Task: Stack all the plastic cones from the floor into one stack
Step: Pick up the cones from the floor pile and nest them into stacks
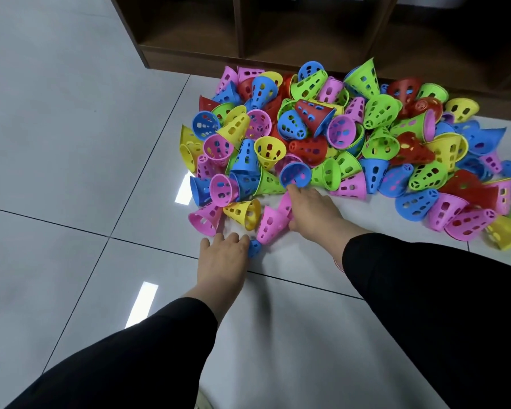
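Fingers of the right hand (310, 214) curl around a pink cone (273, 222) lying at the pile's near edge; the left hand (223, 255) grips a small blue cone (254, 248). Stacking has barely begun: dozens of perforated, glossy plastic cones (351, 143) remain heaped on the shiny tiled floor (71, 143).

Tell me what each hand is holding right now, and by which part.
Left hand grips a blue cone, mostly hidden under its fingers. Right hand holds a pink cone by its side.
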Demonstrator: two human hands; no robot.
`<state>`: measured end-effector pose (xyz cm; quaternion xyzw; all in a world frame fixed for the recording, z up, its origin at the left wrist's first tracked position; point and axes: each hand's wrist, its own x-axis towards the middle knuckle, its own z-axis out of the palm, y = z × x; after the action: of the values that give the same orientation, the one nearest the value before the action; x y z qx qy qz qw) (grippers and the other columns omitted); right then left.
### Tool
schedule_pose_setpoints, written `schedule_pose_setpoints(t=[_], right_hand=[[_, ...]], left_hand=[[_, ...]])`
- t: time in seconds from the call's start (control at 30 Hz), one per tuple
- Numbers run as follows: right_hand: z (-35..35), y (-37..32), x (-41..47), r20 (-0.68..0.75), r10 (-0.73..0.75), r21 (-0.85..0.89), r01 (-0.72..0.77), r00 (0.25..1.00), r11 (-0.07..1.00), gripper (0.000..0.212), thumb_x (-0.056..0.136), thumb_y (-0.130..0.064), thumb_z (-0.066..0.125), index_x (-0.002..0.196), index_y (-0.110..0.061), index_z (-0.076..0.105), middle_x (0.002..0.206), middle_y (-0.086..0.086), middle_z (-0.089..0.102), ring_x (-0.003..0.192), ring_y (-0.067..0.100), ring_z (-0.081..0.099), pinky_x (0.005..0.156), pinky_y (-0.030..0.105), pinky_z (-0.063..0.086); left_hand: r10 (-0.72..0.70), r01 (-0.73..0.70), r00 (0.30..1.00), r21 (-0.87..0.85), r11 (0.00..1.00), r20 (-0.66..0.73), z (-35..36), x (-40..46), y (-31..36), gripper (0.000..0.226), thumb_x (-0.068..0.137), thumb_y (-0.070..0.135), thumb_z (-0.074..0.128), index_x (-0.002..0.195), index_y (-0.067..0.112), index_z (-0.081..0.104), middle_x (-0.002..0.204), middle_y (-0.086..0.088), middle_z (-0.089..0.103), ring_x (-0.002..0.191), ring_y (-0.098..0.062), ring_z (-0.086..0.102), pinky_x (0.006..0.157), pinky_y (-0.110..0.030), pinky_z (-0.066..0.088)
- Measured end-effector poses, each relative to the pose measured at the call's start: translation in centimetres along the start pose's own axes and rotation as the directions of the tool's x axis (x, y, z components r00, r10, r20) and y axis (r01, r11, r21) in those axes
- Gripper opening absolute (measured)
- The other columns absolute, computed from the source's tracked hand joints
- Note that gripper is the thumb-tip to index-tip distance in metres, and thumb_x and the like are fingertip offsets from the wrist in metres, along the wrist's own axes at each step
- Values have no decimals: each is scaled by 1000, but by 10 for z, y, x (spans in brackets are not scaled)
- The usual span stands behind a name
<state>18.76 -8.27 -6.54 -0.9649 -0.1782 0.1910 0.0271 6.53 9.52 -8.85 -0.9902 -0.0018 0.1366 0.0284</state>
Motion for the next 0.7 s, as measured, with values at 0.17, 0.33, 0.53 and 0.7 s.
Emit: schedule_pose_setpoints(t=[0.17,0.33,0.53,0.7], right_hand=[[-22,21,-9,-32,-14,95,17,999,995,67,84,-15,76,136,-10,34,114,12,54,100,34,60,74,40,47],[-45,50,-27,-147,29,219,4,989,976,76,85,-29,72,148,-16,31,133,14,47,115,36,55,85,42,47],[-89,120,-85,-177,112,264,-62,978,963,77,88,-32,70,154,-15,34,145,15,44,128,34,48,101,39,42],[-99,155,-146,-91,161,259,-133,983,957,58,81,-30,76,133,-19,51,114,11,65,97,30,61,76,35,46]], left_hand=[[-17,19,998,-19,1000,62,2,-2,-2,35,93,23,53,127,23,45,112,-1,56,102,-28,54,75,-38,35],[38,-35,997,40,999,-62,-12,-9,-14,35,96,51,43,119,28,55,101,4,66,90,-27,57,70,-37,32],[-25,-15,992,-317,948,-123,-61,-3,3,47,98,56,41,136,30,52,120,-2,67,106,-33,58,84,-43,46],[3,17,1000,-860,509,21,-95,7,81,57,100,40,52,152,26,32,133,-2,55,107,-2,57,86,-12,40]])
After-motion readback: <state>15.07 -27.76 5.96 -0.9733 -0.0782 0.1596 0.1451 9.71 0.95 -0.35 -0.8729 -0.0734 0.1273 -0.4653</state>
